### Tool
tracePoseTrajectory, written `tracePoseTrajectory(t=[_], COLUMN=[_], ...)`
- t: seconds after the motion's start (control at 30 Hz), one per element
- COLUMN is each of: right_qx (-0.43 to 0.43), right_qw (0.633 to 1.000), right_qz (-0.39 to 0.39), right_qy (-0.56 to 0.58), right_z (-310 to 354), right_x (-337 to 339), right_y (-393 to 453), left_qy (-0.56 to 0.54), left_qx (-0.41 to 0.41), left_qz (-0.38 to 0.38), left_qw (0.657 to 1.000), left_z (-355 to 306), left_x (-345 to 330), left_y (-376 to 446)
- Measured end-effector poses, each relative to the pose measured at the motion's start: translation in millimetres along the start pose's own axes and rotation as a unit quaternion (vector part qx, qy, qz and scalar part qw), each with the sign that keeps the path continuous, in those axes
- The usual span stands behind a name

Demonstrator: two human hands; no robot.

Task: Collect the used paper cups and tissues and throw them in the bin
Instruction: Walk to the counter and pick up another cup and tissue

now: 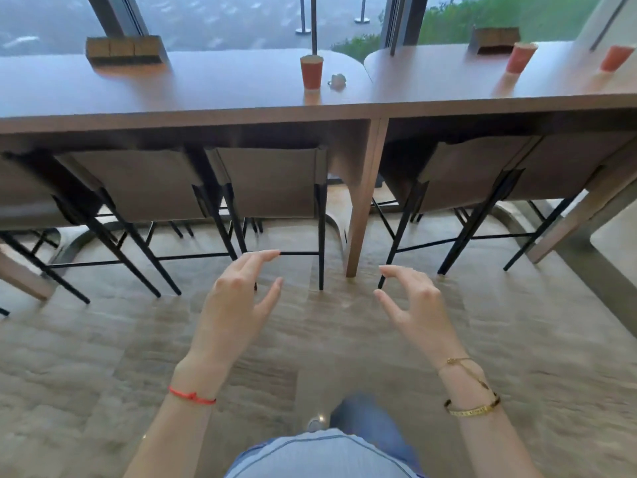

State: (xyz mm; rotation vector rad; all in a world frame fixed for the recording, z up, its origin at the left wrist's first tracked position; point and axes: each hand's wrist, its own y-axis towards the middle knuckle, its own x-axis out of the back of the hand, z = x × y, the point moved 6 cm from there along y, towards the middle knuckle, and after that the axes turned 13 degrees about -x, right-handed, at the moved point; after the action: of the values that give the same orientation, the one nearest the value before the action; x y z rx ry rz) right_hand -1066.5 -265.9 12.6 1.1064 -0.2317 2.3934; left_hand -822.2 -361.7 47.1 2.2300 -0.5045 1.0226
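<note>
Tabletop (206, 94): one red paper cup (311, 72) upright, crumpled tissue (337, 81) just beside it; two more cups (520, 57) farther right. Left hand (238, 294) and right hand (413, 301): apart, fingers loosely spread, holding nothing, likely readied for collecting. No bin visible.

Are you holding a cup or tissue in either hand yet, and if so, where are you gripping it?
Nothing is held. The left hand and right hand are both empty.
</note>
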Motion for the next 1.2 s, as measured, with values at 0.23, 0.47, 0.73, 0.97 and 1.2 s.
tracePoseTrajectory(t=[0.23,0.47,0.73,0.97,1.2], right_qx=[-0.007,0.026,0.091,0.132,0.125], right_qw=[1.000,0.999,0.995,0.990,0.991], right_qz=[0.007,0.021,0.037,0.041,0.040], right_qy=[0.014,0.011,-0.008,-0.012,-0.028], right_z=[-13,-29,-9,29,59], right_x=[-5,3,20,6,-33], right_y=[134,289,462,585,686], left_qy=[-0.006,0.001,0.011,0.030,0.026], left_qx=[-0.006,-0.003,0.031,0.081,0.107], left_qz=[0.001,-0.033,-0.088,-0.108,-0.098], left_qw=[1.000,0.999,0.996,0.990,0.989], left_z=[39,68,99,152,214], left_x=[-44,-92,-114,-115,-130], left_y=[122,255,394,497,593])
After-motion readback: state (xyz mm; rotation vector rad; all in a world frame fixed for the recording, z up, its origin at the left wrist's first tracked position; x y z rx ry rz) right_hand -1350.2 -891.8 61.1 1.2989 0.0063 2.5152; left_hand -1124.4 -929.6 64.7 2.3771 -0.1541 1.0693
